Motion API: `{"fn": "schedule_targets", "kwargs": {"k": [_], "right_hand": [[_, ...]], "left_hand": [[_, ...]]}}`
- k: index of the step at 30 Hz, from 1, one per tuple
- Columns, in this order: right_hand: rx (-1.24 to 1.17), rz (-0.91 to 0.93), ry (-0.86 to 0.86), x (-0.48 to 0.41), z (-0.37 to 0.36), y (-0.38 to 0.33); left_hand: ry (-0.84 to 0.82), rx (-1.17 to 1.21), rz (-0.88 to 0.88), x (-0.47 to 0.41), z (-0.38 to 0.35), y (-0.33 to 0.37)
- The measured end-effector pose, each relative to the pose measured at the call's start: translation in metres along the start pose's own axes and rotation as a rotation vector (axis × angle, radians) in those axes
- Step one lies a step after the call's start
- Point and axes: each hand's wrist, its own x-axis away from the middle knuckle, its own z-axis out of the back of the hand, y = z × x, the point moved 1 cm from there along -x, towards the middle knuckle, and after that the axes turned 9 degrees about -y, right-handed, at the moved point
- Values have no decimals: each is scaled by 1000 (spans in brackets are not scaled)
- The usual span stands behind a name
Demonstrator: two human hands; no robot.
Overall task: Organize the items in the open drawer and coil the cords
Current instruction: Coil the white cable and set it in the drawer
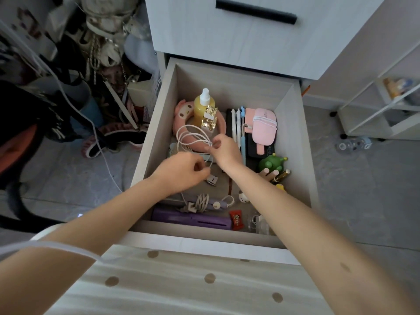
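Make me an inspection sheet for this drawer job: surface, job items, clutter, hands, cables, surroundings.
Surface: open drawer, crowded with small items.
Job's things: white cord in loops above the pink plush; a bundled cord lies near the purple case.
Clutter: yellow spray bottle, green toy, red candy.
Hands: right hand pinches the loops; left hand holds the same cord near its plug.
Cables: white cable runs across the room floor, left.
Surroundings: shoes left, white shelf right, closed drawer above.
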Motion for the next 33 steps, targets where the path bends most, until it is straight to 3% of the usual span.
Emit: {"fn": "schedule_targets", "kwargs": {"k": [3,8,13,16,19,22,27,33], "right_hand": [[-48,132,91,12,7,-2],[-205,406,81,56,43,-26],[-501,449,152,106,85,-58],[-579,476,67,146,102,-75],[-444,469,2,185,111,-84],[-318,480,110,218,125,-89],[-432,549,363,268,166,-93],[-479,530,457,314,187,-93]], "left_hand": [[212,92,34,3,10,-7],[443,421,-40,26,27,8],[723,480,-105,64,55,40],[610,653,-189,85,75,66],[491,787,-252,110,90,87],[504,871,-268,136,103,99],[545,892,-292,179,124,105],[571,853,-281,208,134,111]]}}
